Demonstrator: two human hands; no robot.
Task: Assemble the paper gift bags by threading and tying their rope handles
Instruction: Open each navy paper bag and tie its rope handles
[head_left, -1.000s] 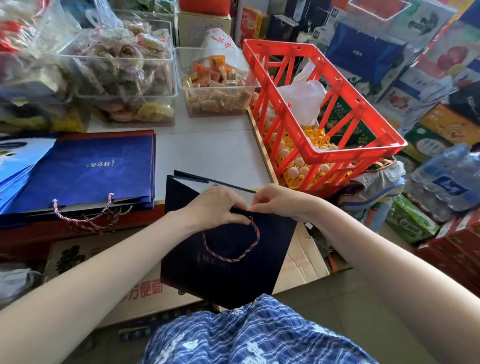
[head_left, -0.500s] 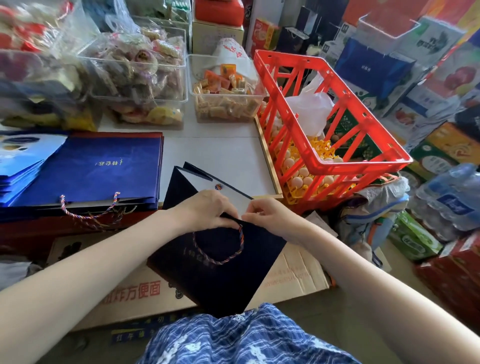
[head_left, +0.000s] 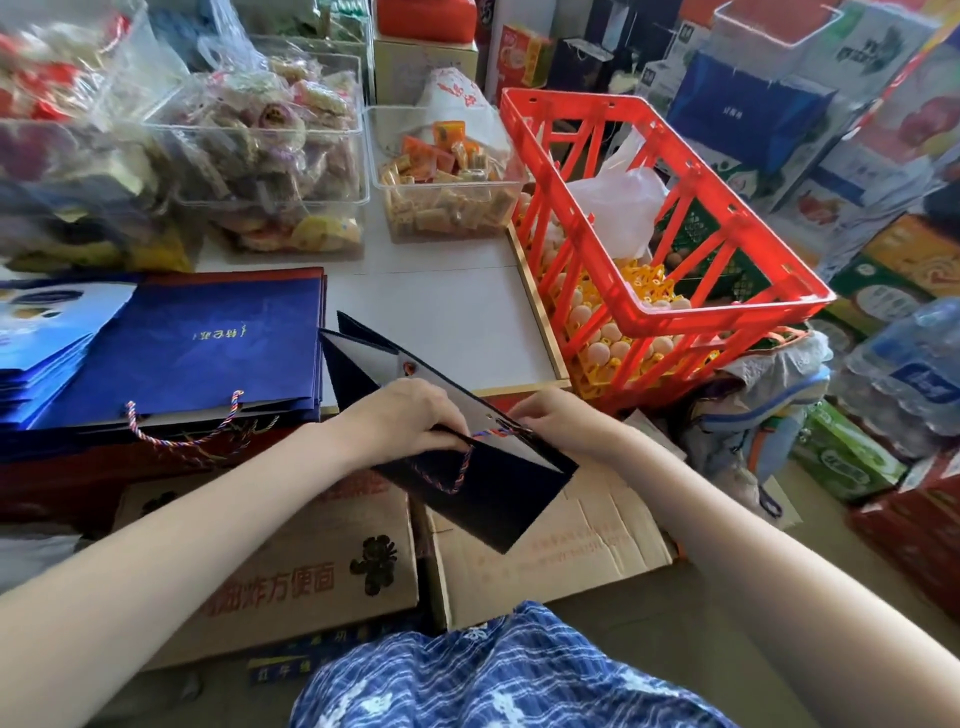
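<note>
- Holding the dark bag (head_left: 483, 499) over the cartons (head_left: 550, 551), just off the table (head_left: 457, 317) edge, I see its mouth spread and its pale lining turned up.
- Left hand (head_left: 405, 421): fingers curled over the near top edge, pinching it beside the rope's entry.
- Right hand (head_left: 558, 418): fingers curled at the same edge, pinching the rope end where it meets the hole; the fingertips themselves are hidden, so I cannot tell whether a knot is forming.
- Rope (head_left: 457, 470): one loop hangs down the outer face; both its ends run up to the edge, so I judge this handle threaded and its last knot in hand.
- Far wall: a rope end shows at one eyelet (head_left: 409, 369); whether that handle is finished I cannot tell.
- Stack (head_left: 171, 358) of blue bags on the table, left: the top one carries a handle (head_left: 182, 431), so I judge those done.
- Remaining: tying off this bag, then any unseen bags.
</note>
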